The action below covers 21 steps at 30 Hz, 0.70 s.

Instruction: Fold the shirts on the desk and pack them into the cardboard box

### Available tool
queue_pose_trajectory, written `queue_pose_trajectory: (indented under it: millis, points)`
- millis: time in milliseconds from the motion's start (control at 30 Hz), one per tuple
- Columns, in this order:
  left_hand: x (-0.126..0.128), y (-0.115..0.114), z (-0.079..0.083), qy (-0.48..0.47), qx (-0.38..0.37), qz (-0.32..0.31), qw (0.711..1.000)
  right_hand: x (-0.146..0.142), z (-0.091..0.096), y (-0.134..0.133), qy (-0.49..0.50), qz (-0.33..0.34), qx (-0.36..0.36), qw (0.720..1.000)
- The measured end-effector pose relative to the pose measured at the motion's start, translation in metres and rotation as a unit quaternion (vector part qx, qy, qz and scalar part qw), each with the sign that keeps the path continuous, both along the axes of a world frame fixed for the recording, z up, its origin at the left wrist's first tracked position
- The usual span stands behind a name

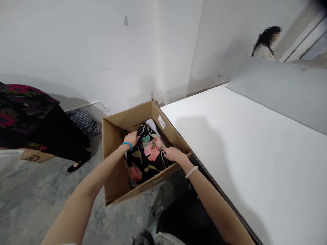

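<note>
I take this, from my remote seat, for a plain workroom — scuffed white wall (pixel 89 44), mottled grey floor (pixel 28 197), broad white table (pixel 270 149), cardboard box (pixel 111 149) of floral cloth (pixel 150 149), a person (pixel 264 51) beyond a grey partition (pixel 283 86) — though its trade I cannot tell.

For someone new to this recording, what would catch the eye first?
Probably the black floral cloth with its large pink flower, lying inside an open cardboard box, with the left hand and right hand both on it. Next, the broad white tabletop filling much of the right side, and a person's dark, flower-patterned clothing at the left edge.
</note>
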<state>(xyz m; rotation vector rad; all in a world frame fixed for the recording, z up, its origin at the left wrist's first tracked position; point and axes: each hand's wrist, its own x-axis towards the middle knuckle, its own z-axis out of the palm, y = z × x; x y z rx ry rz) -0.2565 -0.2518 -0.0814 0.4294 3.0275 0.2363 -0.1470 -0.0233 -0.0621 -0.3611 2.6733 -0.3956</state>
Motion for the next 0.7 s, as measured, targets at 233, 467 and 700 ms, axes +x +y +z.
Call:
queue_pose_trajectory:
  millis: [233,467,700]
  points:
    - [-0.01,0.056,-0.086,-0.071,-0.039,-0.045,0.996,0.017,0.026,0.016,0.079,-0.049,0.011,0.996]
    - [-0.04,0.074,-0.091,-0.042,-0.03,-0.034,0.998,0.052,0.023,0.027,0.169,-0.105,-0.083,0.977]
    - [-0.048,0.08,-0.058,0.016,-0.016,-0.046,0.999,0.058,0.008,0.019,0.244,-0.097,-0.072,0.962]
